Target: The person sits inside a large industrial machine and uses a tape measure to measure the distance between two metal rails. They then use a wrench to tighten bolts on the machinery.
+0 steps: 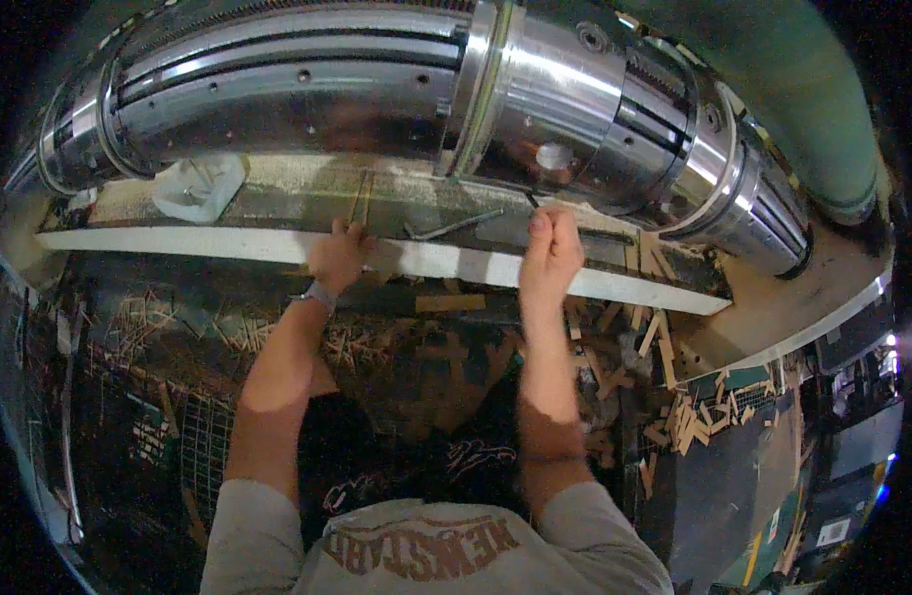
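Note:
In front of me lies a long steel machine cylinder (pixel 565 94) with slots, rings and recessed screws. My left hand (pixel 339 260) is at the white-edged ledge below it, fingers bent in around the lower end of a thin yellowish strip (pixel 362 196). My right hand (pixel 552 260) is raised in a fist farther right, just below the cylinder. A short dark end of a thin rod (pixel 532 199) sticks out of that fist; the rest is hidden. Between the hands, a bent metal hex key (pixel 458 226) rests on the ledge.
A white plastic tub (pixel 200 190) with small metal parts sits on the ledge at left. Scattered wooden strips (pixel 689 426) and splinters lie below the ledge. A metal grid (pixel 206 436) is at lower left. A large green curved part (pixel 823 129) hangs at upper right.

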`<action>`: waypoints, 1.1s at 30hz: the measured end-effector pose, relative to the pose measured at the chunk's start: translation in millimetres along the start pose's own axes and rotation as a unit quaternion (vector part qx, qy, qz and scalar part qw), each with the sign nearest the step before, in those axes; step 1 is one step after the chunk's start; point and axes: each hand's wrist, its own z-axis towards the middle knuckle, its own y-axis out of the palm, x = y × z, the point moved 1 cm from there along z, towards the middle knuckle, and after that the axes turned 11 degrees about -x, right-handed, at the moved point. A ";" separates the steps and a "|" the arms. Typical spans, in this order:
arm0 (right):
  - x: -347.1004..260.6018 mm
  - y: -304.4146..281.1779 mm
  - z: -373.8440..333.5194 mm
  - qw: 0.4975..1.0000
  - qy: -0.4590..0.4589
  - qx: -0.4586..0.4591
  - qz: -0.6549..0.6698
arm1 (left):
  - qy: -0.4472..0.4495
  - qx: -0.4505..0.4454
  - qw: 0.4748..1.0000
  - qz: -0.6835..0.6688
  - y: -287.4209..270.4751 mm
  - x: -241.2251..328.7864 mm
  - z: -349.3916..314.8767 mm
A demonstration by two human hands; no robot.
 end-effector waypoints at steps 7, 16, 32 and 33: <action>-40.2 -61.1 41.4 0.923 -0.114 -0.217 -0.296 | 0.037 0.062 0.997 -0.010 0.7 -15.1 -0.8; -36.7 -58.6 68.8 0.823 -0.237 -0.376 -0.355 | 0.041 0.050 0.997 -0.040 5.3 -16.7 6.8; -9.6 -59.7 32.2 0.888 0.146 -0.352 0.257 | 0.059 0.093 0.994 -0.005 10.0 -29.2 6.8; -7.6 -63.9 34.5 0.876 0.122 -0.395 0.249 | 0.045 0.079 0.996 -0.014 6.5 -22.1 4.1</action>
